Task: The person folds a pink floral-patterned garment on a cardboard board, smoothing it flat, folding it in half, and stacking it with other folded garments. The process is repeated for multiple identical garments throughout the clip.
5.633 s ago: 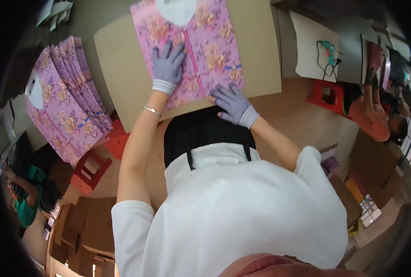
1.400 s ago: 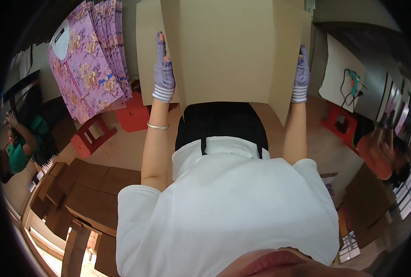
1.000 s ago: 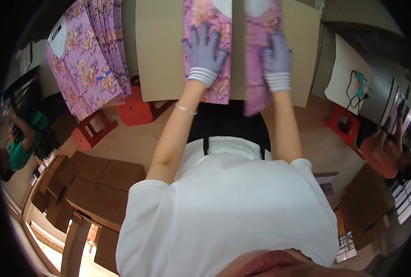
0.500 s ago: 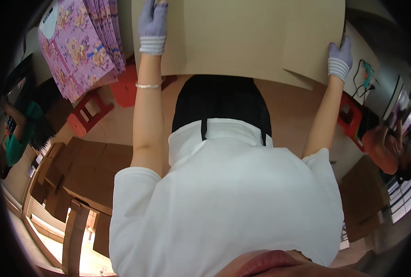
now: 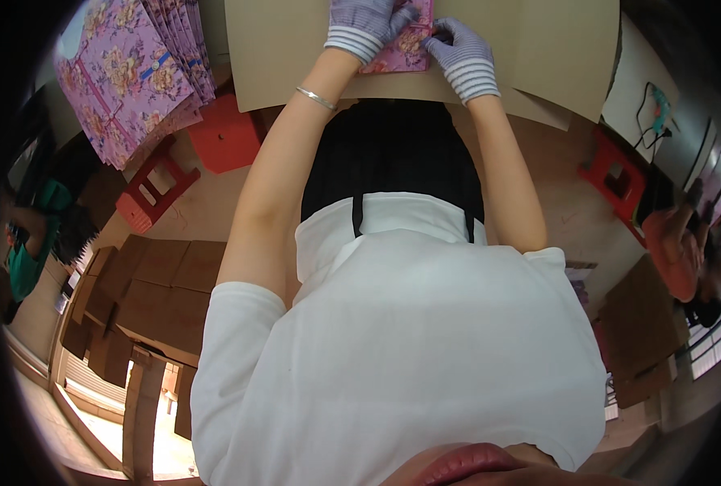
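Both hands wear light purple knit gloves with white striped cuffs. My left hand [image 5: 364,24] lies over the left side of a pink floral folded piece [image 5: 405,55], its thumb stretched out across it. Some of its fingers run out of the top of the picture. At the right edge of the folded piece is my right hand [image 5: 463,58], thumb and forefinger apart and bent, the tips touching that edge. Beneath both hands spreads a large beige board [image 5: 287,69]. The far part of the floral piece is out of view.
Left of the board, purple floral folded pieces [image 5: 125,69] hang over an edge in a stack. Red stools [image 5: 223,138] stand below. Brown cartons [image 5: 166,292] are at lower left. A cord with a teal part [image 5: 660,109] lies at right. People sit at both sides.
Both hands have come inward from the board's left and right sides to its middle. The pink floral folded piece now shows beneath them. The board has shifted slightly nearer the top of the picture.
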Available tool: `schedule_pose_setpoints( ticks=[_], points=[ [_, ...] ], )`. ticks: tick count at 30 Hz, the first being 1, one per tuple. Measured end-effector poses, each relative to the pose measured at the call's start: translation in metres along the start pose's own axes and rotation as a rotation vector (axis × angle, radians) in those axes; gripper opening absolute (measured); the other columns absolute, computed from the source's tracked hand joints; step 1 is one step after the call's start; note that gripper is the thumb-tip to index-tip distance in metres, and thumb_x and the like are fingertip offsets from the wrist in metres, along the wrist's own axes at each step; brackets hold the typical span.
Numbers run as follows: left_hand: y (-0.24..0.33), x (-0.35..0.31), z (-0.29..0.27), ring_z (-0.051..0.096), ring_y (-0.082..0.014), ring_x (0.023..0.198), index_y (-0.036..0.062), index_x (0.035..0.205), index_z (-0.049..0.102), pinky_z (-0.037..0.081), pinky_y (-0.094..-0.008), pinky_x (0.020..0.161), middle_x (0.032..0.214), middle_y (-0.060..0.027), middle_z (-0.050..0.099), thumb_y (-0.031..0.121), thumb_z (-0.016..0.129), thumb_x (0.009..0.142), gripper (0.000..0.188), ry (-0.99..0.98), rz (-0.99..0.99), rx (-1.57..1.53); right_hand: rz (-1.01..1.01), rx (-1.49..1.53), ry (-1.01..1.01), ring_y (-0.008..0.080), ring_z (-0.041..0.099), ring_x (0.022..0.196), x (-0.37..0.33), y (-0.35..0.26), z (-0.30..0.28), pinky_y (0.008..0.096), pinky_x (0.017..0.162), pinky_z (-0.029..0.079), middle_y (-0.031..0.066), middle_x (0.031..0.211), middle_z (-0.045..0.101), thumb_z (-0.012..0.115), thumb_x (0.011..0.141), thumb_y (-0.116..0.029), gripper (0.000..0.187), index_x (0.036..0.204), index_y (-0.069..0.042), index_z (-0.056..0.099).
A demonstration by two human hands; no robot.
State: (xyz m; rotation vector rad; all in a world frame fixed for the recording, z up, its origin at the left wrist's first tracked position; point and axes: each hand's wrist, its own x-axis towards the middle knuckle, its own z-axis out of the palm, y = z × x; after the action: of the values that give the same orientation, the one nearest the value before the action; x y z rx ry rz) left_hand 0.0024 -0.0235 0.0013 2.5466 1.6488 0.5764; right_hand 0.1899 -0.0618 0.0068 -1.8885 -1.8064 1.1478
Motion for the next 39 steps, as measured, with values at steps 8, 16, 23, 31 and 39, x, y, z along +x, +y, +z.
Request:
schedule_pose_setpoints(
  ticks=[8, 16, 23, 31, 39],
  points=[
    [0.008, -0.046, -0.011, 0.02, -0.0411, 0.146, 0.0172, 0.146, 0.043, 0.011, -0.0672, 0.114, 0.159, -0.0148, 0.026, 0.04, 0.074, 0.068, 0.087, -0.11, 0.03, -0.055, 0.063, -0.196, 0.028, 0.0347, 0.063, 0.097, 0.002, -0.007, 0.006, 0.0446, 0.087, 0.05, 0.0186, 0.103, 0.066, 0.066, 0.077, -0.021, 0.023, 0.096, -0.008, 0.066],
    [0.003, -0.055, -0.007, 0.019, -0.0398, 0.147, 0.0158, 0.144, 0.046, 0.01, -0.0675, 0.114, 0.158, -0.0135, 0.027, 0.039, 0.074, 0.068, 0.084, -0.14, 0.04, -0.076, -0.055, -0.143, 0.147, 0.035, 0.064, 0.079, 0.003, -0.001, 0.011, 0.0428, 0.073, 0.052, 0.0173, 0.083, 0.065, 0.071, 0.072, -0.013, 0.016, 0.083, -0.005, 0.063],
    [0.002, -0.055, -0.005, 0.018, -0.0399, 0.148, 0.0152, 0.143, 0.047, 0.009, -0.0672, 0.115, 0.158, -0.0134, 0.027, 0.04, 0.074, 0.068, 0.084, -0.161, 0.046, -0.072, -0.098, -0.172, 0.175, 0.0356, 0.063, 0.078, 0.002, 0.0, 0.011, 0.0436, 0.073, 0.051, 0.0168, 0.081, 0.064, 0.072, 0.072, -0.013, 0.016, 0.081, -0.005, 0.061],
    [0.003, -0.054, -0.006, 0.018, -0.0401, 0.147, 0.0152, 0.143, 0.047, 0.009, -0.0681, 0.114, 0.159, -0.0134, 0.026, 0.041, 0.075, 0.067, 0.084, -0.153, 0.042, -0.073, -0.067, -0.157, 0.153, 0.036, 0.062, 0.079, 0.001, -0.004, 0.009, 0.0443, 0.074, 0.05, 0.0175, 0.081, 0.063, 0.072, 0.072, -0.014, 0.017, 0.081, -0.005, 0.061],
    [0.002, -0.054, -0.008, 0.019, -0.0404, 0.147, 0.0149, 0.142, 0.048, 0.009, -0.0677, 0.115, 0.158, -0.0136, 0.027, 0.039, 0.075, 0.067, 0.084, -0.17, 0.042, -0.095, -0.112, -0.179, 0.149, 0.0362, 0.062, 0.08, 0.004, 0.002, 0.01, 0.0442, 0.075, 0.05, 0.0177, 0.081, 0.063, 0.072, 0.072, -0.014, 0.017, 0.081, -0.005, 0.061]
  ],
)
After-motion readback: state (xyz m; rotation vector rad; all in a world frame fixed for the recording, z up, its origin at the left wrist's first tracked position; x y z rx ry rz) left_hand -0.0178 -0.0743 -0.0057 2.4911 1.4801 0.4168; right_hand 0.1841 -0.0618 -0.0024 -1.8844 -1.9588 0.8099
